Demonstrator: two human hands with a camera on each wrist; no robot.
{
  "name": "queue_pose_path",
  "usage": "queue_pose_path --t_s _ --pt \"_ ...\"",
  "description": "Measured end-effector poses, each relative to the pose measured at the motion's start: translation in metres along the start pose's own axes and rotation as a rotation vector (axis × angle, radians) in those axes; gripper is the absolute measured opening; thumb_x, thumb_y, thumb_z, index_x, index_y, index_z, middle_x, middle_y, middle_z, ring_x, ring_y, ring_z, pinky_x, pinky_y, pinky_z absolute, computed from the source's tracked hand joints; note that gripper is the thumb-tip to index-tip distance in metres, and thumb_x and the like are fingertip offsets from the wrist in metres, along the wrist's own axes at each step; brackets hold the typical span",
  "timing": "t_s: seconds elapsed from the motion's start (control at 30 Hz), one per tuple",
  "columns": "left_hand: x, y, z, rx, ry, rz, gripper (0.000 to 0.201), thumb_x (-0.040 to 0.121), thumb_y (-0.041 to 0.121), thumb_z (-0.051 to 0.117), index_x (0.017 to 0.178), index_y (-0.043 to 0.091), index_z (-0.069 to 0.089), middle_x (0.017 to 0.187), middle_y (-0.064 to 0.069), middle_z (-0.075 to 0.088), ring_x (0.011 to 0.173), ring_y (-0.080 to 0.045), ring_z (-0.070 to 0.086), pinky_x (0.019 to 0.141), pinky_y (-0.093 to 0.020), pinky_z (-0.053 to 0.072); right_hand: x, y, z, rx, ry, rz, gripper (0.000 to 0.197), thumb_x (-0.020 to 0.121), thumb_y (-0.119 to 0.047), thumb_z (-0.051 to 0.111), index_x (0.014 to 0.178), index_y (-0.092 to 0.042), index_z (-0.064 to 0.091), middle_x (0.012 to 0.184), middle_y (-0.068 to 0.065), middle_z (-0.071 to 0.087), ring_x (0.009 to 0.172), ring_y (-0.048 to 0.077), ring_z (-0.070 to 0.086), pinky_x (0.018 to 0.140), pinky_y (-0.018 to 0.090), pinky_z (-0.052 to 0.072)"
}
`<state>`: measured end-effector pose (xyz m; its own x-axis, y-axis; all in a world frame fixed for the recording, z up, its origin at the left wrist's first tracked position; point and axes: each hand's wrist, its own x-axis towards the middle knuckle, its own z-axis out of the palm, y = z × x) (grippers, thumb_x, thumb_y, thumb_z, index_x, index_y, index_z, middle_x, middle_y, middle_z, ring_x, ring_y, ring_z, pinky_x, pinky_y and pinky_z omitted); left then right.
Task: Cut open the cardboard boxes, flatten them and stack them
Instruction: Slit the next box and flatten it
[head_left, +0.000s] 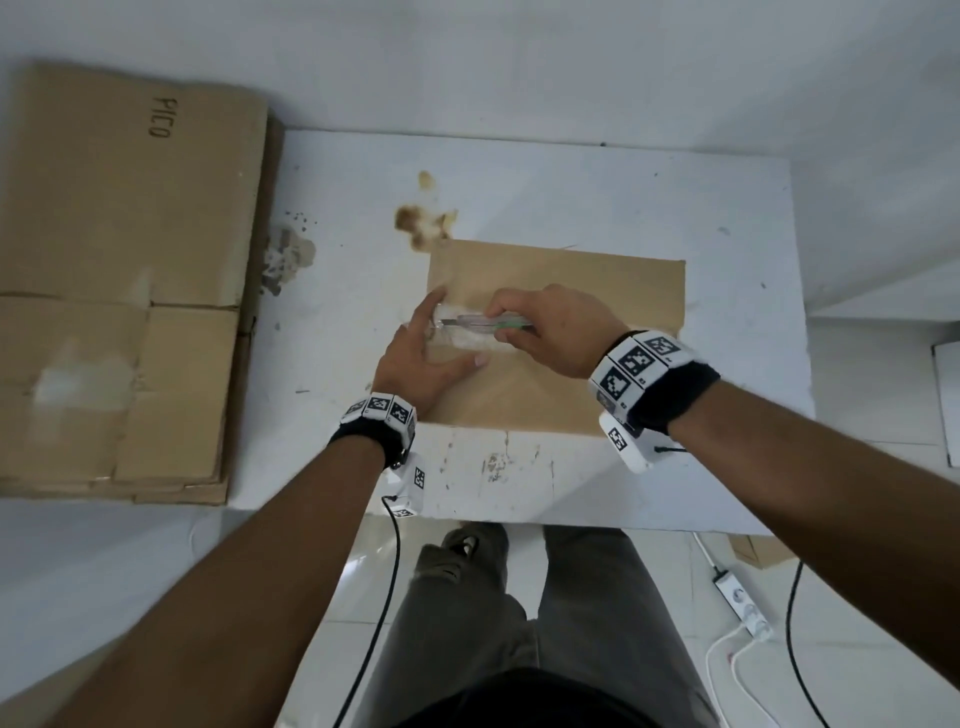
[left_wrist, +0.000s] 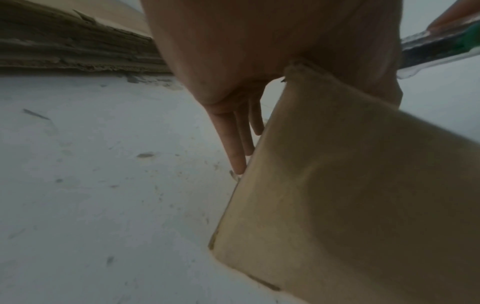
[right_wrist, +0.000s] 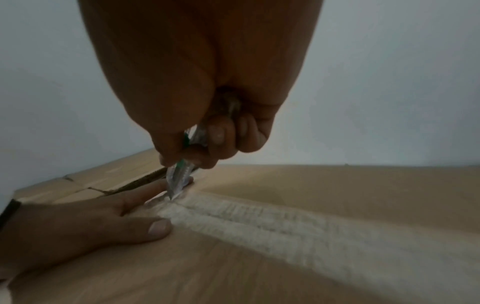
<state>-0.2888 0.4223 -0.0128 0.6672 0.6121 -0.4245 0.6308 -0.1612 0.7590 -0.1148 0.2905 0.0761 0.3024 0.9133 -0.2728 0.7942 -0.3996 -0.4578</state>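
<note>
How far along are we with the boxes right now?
Done: a stack of flattened boxes lies at the left. In hand: the left hand presses on the box on the table while the right hand holds the utility knife, its tip at the taped seam. Left: slit the tape, flatten this box, stack it.

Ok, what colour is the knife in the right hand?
Clear body with a green slider, seen best in the head view: knife, right hand.

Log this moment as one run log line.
phase: cutting tape | right hand: grips utility knife | left hand: presses cardboard box | flattened stack: beside
</note>
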Motion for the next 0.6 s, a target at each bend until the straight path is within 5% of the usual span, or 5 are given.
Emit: queue_pose_path --t_s 0.3,0.47,0.6 --pt "0.002 -0.002 -0.001 -0.022 0.014 -0.009 0.098 0.062 0.068 0.086 0.139 0.075 0.027 0.137 0.004 0.059 0.124 -0.022 0.059 0.106 -0.048 0.049 0.012 -0.02 -0.014 -0.207 -0.108 -0.024 0.017 0.101 -0.036 0.052 0.115 -0.029 0.059 0.087 0.0 0.051 0.083 0.028 0.057 0.069 0.033 0.036" --pt "0.0 0.0 0.0 0.036 0.047 0.015 0.096 0.064 0.068 0.084 0.14 0.073 0.027 0.132 0.002 0.06 0.12 -0.022 0.06 0.104 -0.049 0.05 -0.006 -0.005 -0.017 -0.281 -0.163 0.082 0.02 0.102 -0.037 0.049 0.12 -0.031 0.057 0.1 0.006 0.062 0.086 0.03 0.061 0.071 0.034 0.041" --pt "-0.001 0.001 0.001 0.106 0.073 0.003 0.095 0.068 0.068 0.082 0.142 0.074 0.024 0.131 0.003 0.056 0.124 -0.023 0.057 0.108 -0.045 0.047 -0.013 0.009 -0.026 -0.26 -0.11 0.107 0.016 0.1 -0.039 0.054 0.114 -0.033 0.06 0.089 0.0 0.054 0.083 0.027 0.058 0.07 0.032 0.04"
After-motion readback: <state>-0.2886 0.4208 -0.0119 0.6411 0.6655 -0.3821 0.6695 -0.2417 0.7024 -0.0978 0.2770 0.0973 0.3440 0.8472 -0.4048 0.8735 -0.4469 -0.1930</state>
